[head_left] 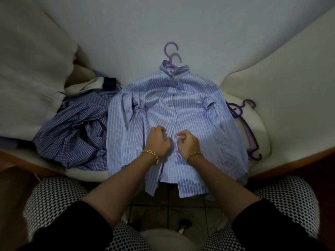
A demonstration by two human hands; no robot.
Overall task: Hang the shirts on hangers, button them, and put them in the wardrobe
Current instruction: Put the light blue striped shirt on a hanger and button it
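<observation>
A light blue striped shirt (192, 113) lies flat on a pale sofa seat, front side up, with a purple hanger (170, 53) inside its collar. The upper buttons look fastened; the lower hem hangs open over the seat's front edge. My left hand (158, 141) pinches the shirt's left front edge at mid-placket. My right hand (187, 143) pinches the right front edge beside it, close to a small white button. Both hands have curled fingers and wear gold bracelets.
A crumpled blue checked shirt (78, 134) lies in a heap to the left on the sofa (290, 91). Spare purple hangers (249, 127) lie to the right of the striped shirt. My knees in patterned fabric (54, 200) sit below, with tiled floor between.
</observation>
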